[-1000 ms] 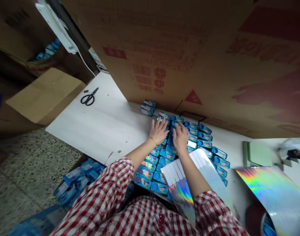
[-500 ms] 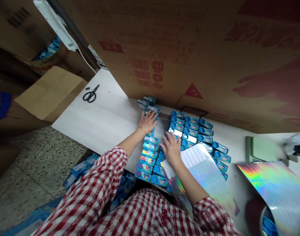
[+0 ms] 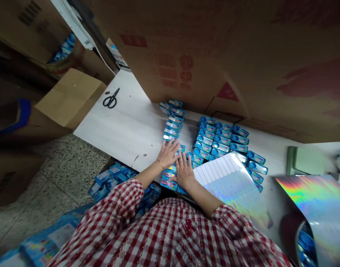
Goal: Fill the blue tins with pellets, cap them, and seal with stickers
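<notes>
My left hand (image 3: 167, 155) lies flat with its fingers stretched on a column of small blue packs (image 3: 172, 132) with shiny labels. Close beside it, my right hand (image 3: 184, 172) rests open on the near end of the packs, fingertips almost touching the left hand. Several more blue packs (image 3: 208, 133) stand in rows to the right. A silvery sheet with a column of pale label strips (image 3: 222, 172) lies near my right forearm, partly over the packs. What sits under my palms is hidden.
Black scissors (image 3: 111, 101) lie at the table's left. A large printed carton (image 3: 192, 55) walls off the back. At the right are a green object (image 3: 305, 160) and a curled holographic sheet (image 3: 317, 207). More blue packs (image 3: 114, 180) lie below the table edge.
My left hand has come down the column toward me, uncovering packs behind it. My right hand has moved nearer and left, beside it. The view has shifted slightly.
</notes>
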Available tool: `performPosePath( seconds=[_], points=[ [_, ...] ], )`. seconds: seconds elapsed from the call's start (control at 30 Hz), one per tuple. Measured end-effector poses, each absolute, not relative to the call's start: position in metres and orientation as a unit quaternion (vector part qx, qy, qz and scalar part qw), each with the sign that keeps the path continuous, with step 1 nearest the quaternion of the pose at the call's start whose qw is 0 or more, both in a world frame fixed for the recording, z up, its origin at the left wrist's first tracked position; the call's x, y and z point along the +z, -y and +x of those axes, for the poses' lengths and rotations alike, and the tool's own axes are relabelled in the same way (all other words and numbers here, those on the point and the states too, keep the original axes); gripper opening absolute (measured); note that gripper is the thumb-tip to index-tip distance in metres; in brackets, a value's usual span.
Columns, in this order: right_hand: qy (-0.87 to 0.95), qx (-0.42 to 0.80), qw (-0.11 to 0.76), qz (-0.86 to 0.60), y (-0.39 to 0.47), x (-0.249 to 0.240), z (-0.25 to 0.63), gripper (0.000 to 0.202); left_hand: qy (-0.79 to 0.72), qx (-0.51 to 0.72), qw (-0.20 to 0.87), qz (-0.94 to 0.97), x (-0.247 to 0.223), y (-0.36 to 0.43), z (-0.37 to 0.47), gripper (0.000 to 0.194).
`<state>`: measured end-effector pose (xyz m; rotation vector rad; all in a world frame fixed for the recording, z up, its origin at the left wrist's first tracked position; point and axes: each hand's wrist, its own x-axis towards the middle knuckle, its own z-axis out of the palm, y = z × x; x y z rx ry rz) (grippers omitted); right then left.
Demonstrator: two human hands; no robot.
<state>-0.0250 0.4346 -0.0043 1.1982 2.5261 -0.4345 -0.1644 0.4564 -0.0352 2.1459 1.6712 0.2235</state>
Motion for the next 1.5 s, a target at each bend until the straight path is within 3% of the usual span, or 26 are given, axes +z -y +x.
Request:
performPosePath(
  seconds=[0.1,0.27,0.37,0.5,0.87,0.97,1.07,1.13,1.27,1.5],
  points=[
    [-0.884,-0.155,0.140,0.418,-0.432,-0.008,-0.037,0.083,-0.615,0.094,0.218,0.752,-0.036,-0.432,-0.171,0.064],
    [-0.887,-0.162,0.103,0.420,-0.437,-0.015,-0.040,0.061,-0.595,0.093,0.224,0.766,-0.035,-0.370,-0.161,0.098],
    [-0.906,-0.160,0.074,0.385,-0.453,-0.012,-0.028,0.066,-0.588,0.058,0.227,0.774,-0.034,-0.350,-0.148,0.104],
    [-0.895,-0.139,0.072,0.418,-0.467,-0.011,-0.023,0.073,-0.618,0.025,0.215,0.755,-0.028,-0.353,-0.143,0.093],
    [-0.873,-0.205,0.011,0.442,-0.470,-0.007,-0.097,0.062,-0.677,-0.010,0.191,0.711,-0.029,-0.370,-0.216,0.077],
    [-0.869,-0.193,-0.068,0.451,-0.471,0.009,-0.048,0.049,-0.682,0.037,0.191,0.705,-0.013,-0.379,-0.202,0.073],
    [-0.788,-0.132,-0.193,0.569,-0.466,0.024,0.050,0.034,-0.625,0.110,0.246,0.733,0.007,-0.391,-0.158,0.052],
    [-0.736,-0.100,-0.231,0.629,-0.464,0.031,0.118,0.033,-0.589,0.153,0.284,0.741,0.015,-0.404,-0.121,0.045],
    [-0.695,-0.061,-0.250,0.671,-0.477,0.038,0.204,0.033,-0.568,0.182,0.308,0.741,0.020,-0.448,-0.048,0.041],
    [-0.760,-0.074,-0.199,0.615,-0.520,0.030,0.222,0.032,-0.627,0.156,0.303,0.700,0.016,-0.522,0.054,0.034]
  ],
)
